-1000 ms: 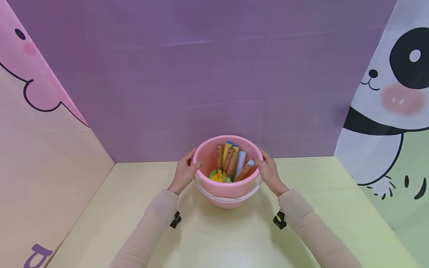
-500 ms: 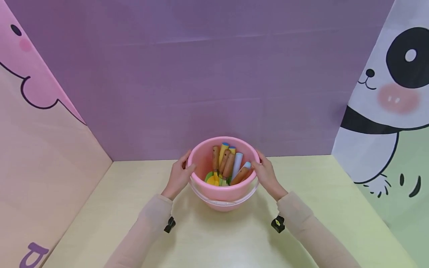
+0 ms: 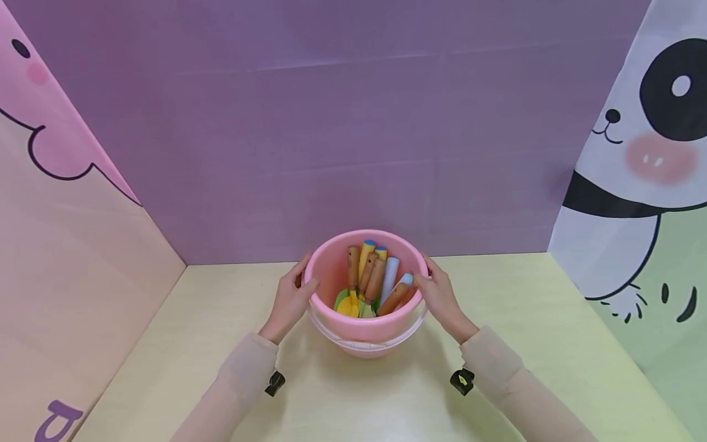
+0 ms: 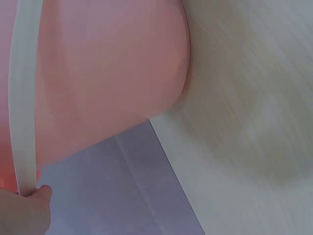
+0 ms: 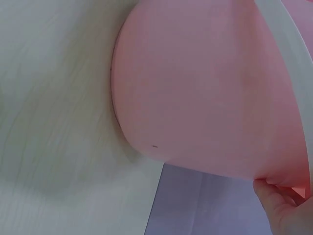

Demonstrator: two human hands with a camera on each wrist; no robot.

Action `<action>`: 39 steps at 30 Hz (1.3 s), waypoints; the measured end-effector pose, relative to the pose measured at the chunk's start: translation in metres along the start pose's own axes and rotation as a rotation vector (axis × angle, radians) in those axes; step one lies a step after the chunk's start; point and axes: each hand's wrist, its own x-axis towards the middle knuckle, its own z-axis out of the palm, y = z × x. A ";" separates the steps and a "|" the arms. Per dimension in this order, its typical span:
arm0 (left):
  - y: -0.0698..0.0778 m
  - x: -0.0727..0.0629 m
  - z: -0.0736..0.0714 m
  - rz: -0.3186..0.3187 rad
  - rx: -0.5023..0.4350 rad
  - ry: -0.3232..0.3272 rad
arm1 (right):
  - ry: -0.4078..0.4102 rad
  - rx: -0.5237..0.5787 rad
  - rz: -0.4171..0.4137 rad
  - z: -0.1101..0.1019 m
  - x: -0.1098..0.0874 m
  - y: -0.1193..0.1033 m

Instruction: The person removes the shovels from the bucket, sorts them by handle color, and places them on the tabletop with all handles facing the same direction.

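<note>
A pink bucket (image 3: 360, 330) stands between my hands in the head view, its white carrying handle (image 3: 367, 345) hanging down across the front. My left hand (image 3: 287, 302) grips the rim on the left side, thumb over the edge. On the opposite side my right hand (image 3: 442, 301) holds the rim the same way. Inside lean several tools with brown wooden handles (image 3: 376, 280), yellow handles with blue ends (image 3: 365, 256) and light blue handles (image 3: 389, 276). A yellow scoop-like end (image 3: 348, 306) shows low in the bucket. Both wrist views show the bucket's wall (image 4: 112, 68) close up.
The pale wooden table (image 3: 221, 344) carries the bucket. Behind it rises a purple wall panel (image 3: 353, 141). A pink-and-cream panel (image 3: 66, 245) bounds the left, and a panda-print panel (image 3: 657, 166) the right.
Both hands have drawn the bucket a little closer to me and slightly left. The grip on the rim stays the same, and the tools remain inside.
</note>
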 end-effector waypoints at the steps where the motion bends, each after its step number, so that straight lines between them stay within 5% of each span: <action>1: 0.001 -0.001 0.000 0.006 0.002 -0.003 | 0.004 -0.006 -0.002 0.000 -0.002 -0.001; 15: 0.005 -0.024 -0.006 -0.009 0.012 0.015 | 0.055 -0.059 -0.109 0.006 -0.028 -0.001; 24: 0.006 -0.039 -0.010 -0.017 -0.002 0.018 | -0.009 -0.013 -0.050 0.007 -0.039 -0.004; 30: 0.007 -0.037 -0.015 -0.027 0.044 -0.051 | -0.004 -0.008 -0.028 0.008 -0.040 -0.004; 39: 0.018 -0.022 -0.028 -0.001 0.242 -0.188 | -0.025 0.010 -0.024 0.008 -0.040 -0.001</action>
